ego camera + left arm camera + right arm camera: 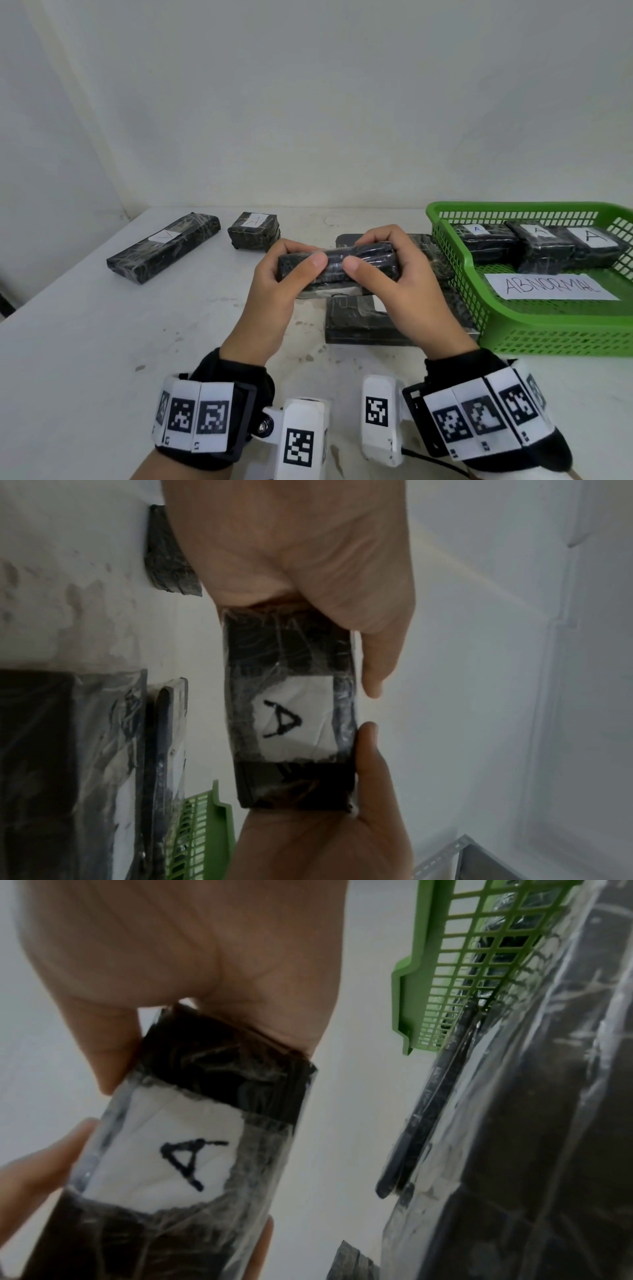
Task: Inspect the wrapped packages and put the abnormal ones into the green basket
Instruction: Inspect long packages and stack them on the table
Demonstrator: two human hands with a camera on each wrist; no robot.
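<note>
Closest to the person, both wrists wear black bands (205, 416) covered in square black-and-white markers, hovering over the near edge of the white desk (85, 359). Just beyond them the left hand (274, 294) and the right hand (400, 291) hold one black wrapped package (337, 263) up off the desk between them, each hand clamped on one end with the thumb on the near side and the fingers curled over the far side. The wrist views show a white paper label (298, 715) on the package's underside, marked with a hand-drawn letter A. Under and behind the hands, more black packages (359, 318) lie in an overlapping heap on the desk, touching the left wall of the green basket (548, 335). The basket sits at the right edge of the desk; a white ABNORMAL sign (551, 286) lies on its floor, and behind that sign three packages with A labels (537, 246) stand side by side against its far wall. Towards the far left of the desk a long package (164, 246) with a white label lies at an angle, and a small squarish package (254, 231) marked A rests just to its right, near the far edge by the pale wall (308, 102).
</note>
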